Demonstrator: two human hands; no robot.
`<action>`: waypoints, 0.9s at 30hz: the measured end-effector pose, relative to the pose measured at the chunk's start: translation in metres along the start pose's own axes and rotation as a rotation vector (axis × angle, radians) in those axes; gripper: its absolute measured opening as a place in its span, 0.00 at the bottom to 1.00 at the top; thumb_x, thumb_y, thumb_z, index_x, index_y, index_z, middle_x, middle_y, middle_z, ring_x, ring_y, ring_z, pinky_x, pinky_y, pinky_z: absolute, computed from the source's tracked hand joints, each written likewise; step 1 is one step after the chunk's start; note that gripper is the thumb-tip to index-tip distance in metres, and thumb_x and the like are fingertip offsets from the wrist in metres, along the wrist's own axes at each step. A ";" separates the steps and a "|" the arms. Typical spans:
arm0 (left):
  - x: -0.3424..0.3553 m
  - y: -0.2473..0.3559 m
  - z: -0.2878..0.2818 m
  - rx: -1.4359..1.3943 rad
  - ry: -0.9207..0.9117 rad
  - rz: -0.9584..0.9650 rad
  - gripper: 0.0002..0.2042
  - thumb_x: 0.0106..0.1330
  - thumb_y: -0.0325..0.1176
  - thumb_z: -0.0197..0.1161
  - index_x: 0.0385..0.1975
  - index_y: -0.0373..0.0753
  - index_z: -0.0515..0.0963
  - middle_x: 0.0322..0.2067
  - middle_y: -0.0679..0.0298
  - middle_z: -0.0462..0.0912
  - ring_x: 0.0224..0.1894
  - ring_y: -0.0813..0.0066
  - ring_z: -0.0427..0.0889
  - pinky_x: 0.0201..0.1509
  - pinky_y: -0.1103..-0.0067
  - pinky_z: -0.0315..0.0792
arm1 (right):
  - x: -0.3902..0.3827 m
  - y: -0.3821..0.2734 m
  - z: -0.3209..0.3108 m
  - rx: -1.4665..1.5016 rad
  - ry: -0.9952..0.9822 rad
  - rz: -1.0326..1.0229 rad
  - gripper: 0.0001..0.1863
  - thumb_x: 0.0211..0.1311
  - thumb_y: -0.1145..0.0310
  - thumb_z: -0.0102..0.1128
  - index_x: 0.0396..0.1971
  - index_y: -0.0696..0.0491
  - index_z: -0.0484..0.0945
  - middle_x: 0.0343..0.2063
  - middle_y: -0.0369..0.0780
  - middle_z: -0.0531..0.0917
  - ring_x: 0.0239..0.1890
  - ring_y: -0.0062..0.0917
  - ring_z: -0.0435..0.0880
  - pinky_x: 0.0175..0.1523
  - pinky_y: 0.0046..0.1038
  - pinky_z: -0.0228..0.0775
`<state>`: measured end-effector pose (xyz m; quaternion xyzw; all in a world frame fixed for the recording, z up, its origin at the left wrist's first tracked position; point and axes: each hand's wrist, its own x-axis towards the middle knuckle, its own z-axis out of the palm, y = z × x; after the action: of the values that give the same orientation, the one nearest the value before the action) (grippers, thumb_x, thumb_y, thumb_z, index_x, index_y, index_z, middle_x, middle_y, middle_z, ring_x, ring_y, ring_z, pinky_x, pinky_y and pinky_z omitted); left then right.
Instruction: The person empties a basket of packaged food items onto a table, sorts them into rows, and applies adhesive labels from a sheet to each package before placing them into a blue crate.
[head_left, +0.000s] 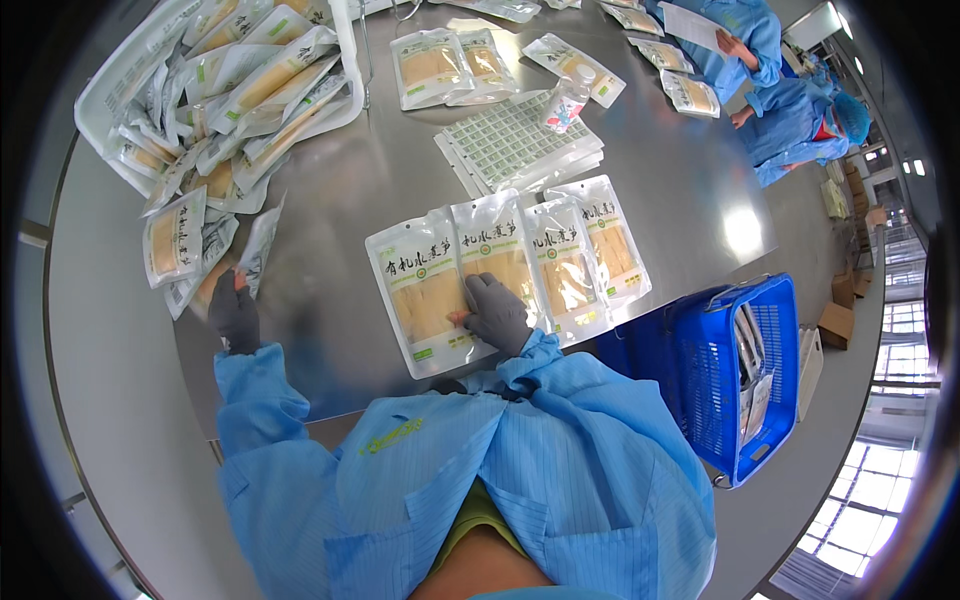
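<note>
My left hand (236, 312), in a grey glove with bare fingertips, pinches the lower end of a clear-and-silver food pouch (262, 240). That pouch stands tilted beside a loose pile at the table's left edge. My right hand (497, 314), gloved the same way, lies on the second pouch (490, 235) of an overlapping row in front of me. Its thumb reaches over the edge of the leftmost pouch (415, 300). Two more pouches, the third (568, 285) and the rightmost (612, 240), complete the row. Each shows pale yellow strips through its window.
A white crate (352, 60) heaped with pouches stands at the far left. Sticker sheets (500, 145) lie beyond the row, with a small bottle (567, 100) on them. More pouches (432, 68) lie behind. A blue basket (700, 385) holds pouches at the right; co-workers (735, 50) stand at far right.
</note>
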<state>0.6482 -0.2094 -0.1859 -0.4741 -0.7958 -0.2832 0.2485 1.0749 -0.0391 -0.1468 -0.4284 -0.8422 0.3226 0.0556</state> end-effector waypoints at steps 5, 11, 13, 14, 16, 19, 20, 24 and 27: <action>0.023 0.064 -0.032 -0.636 0.097 -0.526 0.16 0.72 0.37 0.52 0.46 0.29 0.78 0.39 0.55 0.83 0.40 0.65 0.82 0.43 0.74 0.75 | -0.001 0.005 0.002 0.013 0.034 -0.014 0.26 0.52 0.54 0.68 0.44 0.54 0.71 0.42 0.46 0.77 0.44 0.46 0.79 0.46 0.44 0.72; 0.017 0.133 -0.035 -1.536 0.047 -0.907 0.22 0.73 0.45 0.48 0.55 0.32 0.72 0.48 0.56 0.80 0.46 0.66 0.80 0.50 0.72 0.77 | 0.001 0.006 0.004 0.031 0.023 -0.026 0.27 0.52 0.54 0.68 0.46 0.54 0.71 0.43 0.46 0.76 0.45 0.45 0.79 0.46 0.44 0.72; 0.015 0.158 -0.036 -1.664 -0.048 -0.922 0.24 0.74 0.48 0.47 0.57 0.33 0.70 0.49 0.56 0.79 0.47 0.65 0.80 0.51 0.70 0.77 | 0.000 0.007 0.003 0.052 0.037 -0.044 0.27 0.52 0.54 0.68 0.46 0.54 0.71 0.43 0.46 0.76 0.44 0.45 0.79 0.46 0.43 0.72; 0.012 0.164 -0.033 -1.683 -0.088 -0.907 0.24 0.74 0.49 0.46 0.57 0.34 0.69 0.50 0.56 0.79 0.47 0.64 0.81 0.51 0.70 0.77 | 0.001 0.007 0.002 0.054 0.034 -0.044 0.27 0.52 0.54 0.68 0.46 0.54 0.71 0.43 0.46 0.76 0.44 0.45 0.79 0.46 0.43 0.72; 0.007 0.172 -0.027 -1.734 -0.181 -0.915 0.25 0.73 0.50 0.47 0.58 0.34 0.68 0.51 0.56 0.79 0.48 0.63 0.81 0.51 0.70 0.77 | 0.000 0.007 0.001 0.056 0.029 -0.040 0.26 0.52 0.55 0.68 0.46 0.54 0.71 0.43 0.46 0.76 0.44 0.45 0.79 0.46 0.43 0.72; 0.009 0.195 -0.038 -1.876 -0.260 -1.006 0.25 0.71 0.50 0.51 0.56 0.34 0.69 0.51 0.55 0.78 0.49 0.63 0.80 0.53 0.70 0.76 | 0.002 0.010 0.008 0.031 0.050 -0.064 0.25 0.51 0.56 0.68 0.44 0.54 0.72 0.42 0.46 0.76 0.44 0.45 0.79 0.45 0.43 0.72; 0.013 0.207 -0.037 -1.833 -0.250 -1.011 0.25 0.69 0.51 0.52 0.54 0.35 0.70 0.47 0.56 0.79 0.46 0.64 0.80 0.51 0.70 0.76 | 0.001 0.010 0.005 0.029 0.061 -0.079 0.24 0.51 0.57 0.68 0.42 0.55 0.71 0.41 0.46 0.77 0.43 0.45 0.79 0.44 0.44 0.72; 0.016 0.229 -0.033 -1.787 -0.226 -1.024 0.24 0.66 0.52 0.55 0.47 0.35 0.71 0.36 0.60 0.79 0.37 0.67 0.79 0.43 0.72 0.75 | 0.002 0.015 0.007 0.061 0.069 -0.135 0.25 0.50 0.55 0.69 0.41 0.55 0.71 0.40 0.47 0.77 0.40 0.46 0.79 0.41 0.45 0.72; 0.002 0.231 -0.024 -2.168 -0.406 -0.940 0.23 0.66 0.53 0.55 0.45 0.36 0.71 0.32 0.61 0.77 0.33 0.69 0.77 0.40 0.72 0.73 | 0.002 0.014 0.006 0.013 0.068 -0.147 0.26 0.49 0.54 0.70 0.41 0.55 0.71 0.39 0.47 0.77 0.40 0.46 0.79 0.40 0.44 0.72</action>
<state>0.8572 -0.1339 -0.1176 -0.1357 -0.2630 -0.7894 -0.5379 1.0808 -0.0348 -0.1603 -0.3759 -0.8668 0.3083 0.1105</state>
